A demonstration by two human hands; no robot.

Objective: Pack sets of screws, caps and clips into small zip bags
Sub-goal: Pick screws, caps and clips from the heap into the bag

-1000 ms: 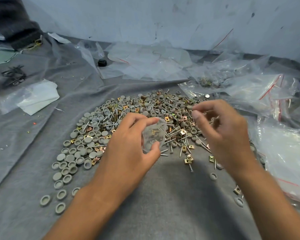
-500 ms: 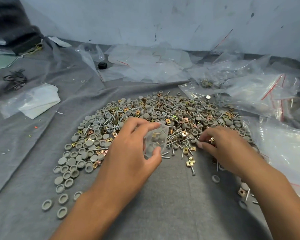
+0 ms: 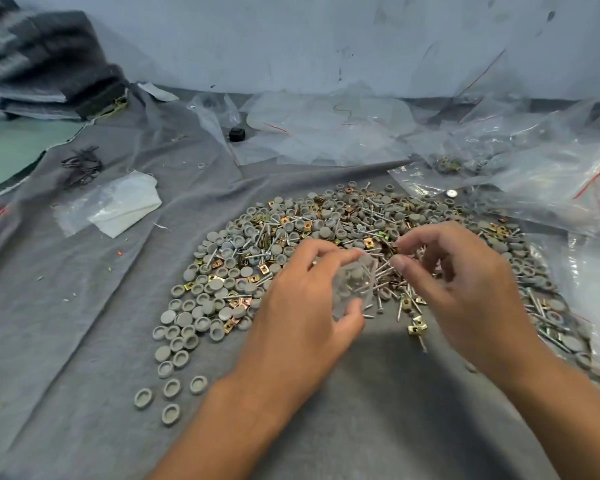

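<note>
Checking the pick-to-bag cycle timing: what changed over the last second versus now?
The right hand dipped to the pile of grey round plastic caps, silver screws and brass square clips half a second ago, then rose back beside the small clear plastic zip bag, fingertips pinching something small; what it is cannot be told. The left hand kept gripping that bag in place. The pile and the large clear bags stayed put.

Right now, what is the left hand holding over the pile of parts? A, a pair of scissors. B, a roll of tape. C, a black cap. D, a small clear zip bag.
D: the left hand has its thumb and fingers curled round a small clear zip bag, held just above the pile of grey caps, screws and clips.
</note>
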